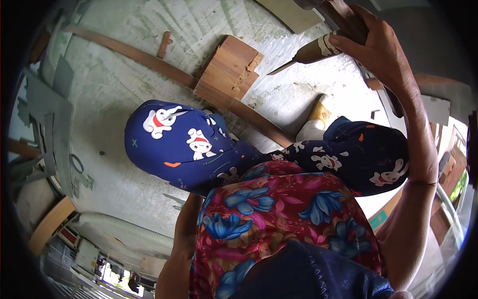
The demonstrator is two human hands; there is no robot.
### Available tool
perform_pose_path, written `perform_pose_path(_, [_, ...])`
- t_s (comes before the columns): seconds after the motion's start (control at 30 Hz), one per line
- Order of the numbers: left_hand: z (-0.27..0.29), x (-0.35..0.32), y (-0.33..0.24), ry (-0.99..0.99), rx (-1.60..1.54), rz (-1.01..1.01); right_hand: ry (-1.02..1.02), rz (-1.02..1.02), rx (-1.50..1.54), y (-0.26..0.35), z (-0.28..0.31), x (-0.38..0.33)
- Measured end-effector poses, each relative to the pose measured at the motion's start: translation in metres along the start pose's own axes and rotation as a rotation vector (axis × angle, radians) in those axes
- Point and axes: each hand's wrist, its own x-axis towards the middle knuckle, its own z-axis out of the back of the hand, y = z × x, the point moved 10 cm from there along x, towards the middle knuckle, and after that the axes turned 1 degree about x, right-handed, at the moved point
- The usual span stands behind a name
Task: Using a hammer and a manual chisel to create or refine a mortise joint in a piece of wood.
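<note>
While the left hand is hidden in the head view, its fingers impossible to tell, the right hand (379,44) at upper right has its fingers curled around a dark brown, mallet-like bar (344,21) and a slim, chisel-like metal tool (311,52) with a taped brown handle. That slim tool looks stiff and fairly light, best gripped by its handle.

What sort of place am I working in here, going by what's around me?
Probably a woodworking workshop, judging by the chipped brown wooden block, the long brown wooden strip and the brown-handled tool with a slim metal blade in your right hand.
</note>
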Motion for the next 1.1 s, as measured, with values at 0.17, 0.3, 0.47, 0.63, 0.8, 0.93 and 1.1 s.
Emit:
perform_pose_path(0.17, [-0.002, 0.002, 0.036, 0.141, 0.003, 0.058, 0.033, -0.255, 0.219, -0.021, -0.018, -0.016])
perform_pose_path(0.3, [0.003, -0.001, 0.065, 0.234, 0.000, 0.110, -0.020, -0.256, 0.063, -0.017, -0.031, -0.030])
perform_pose_path(0.47, [0.007, -0.006, 0.087, 0.321, -0.015, 0.161, -0.006, -0.231, 0.076, -0.019, -0.049, -0.040])
perform_pose_path(0.63, [0.019, -0.001, 0.083, 0.387, -0.027, 0.173, -0.014, -0.217, 0.074, -0.024, -0.063, -0.051])
perform_pose_path(0.8, [0.024, 0.008, 0.068, 0.447, -0.059, 0.153, 0.115, -0.288, 0.111, -0.039, -0.075, -0.037])
perform_pose_path(0.93, [0.023, 0.015, 0.062, 0.490, -0.113, 0.135, 0.101, -0.232, 0.017, -0.028, -0.074, -0.019])
perform_pose_path(1.1, [0.032, 0.019, 0.065, 0.521, -0.194, 0.119, 0.012, -0.063, -0.028, 0.000, -0.069, 0.010])
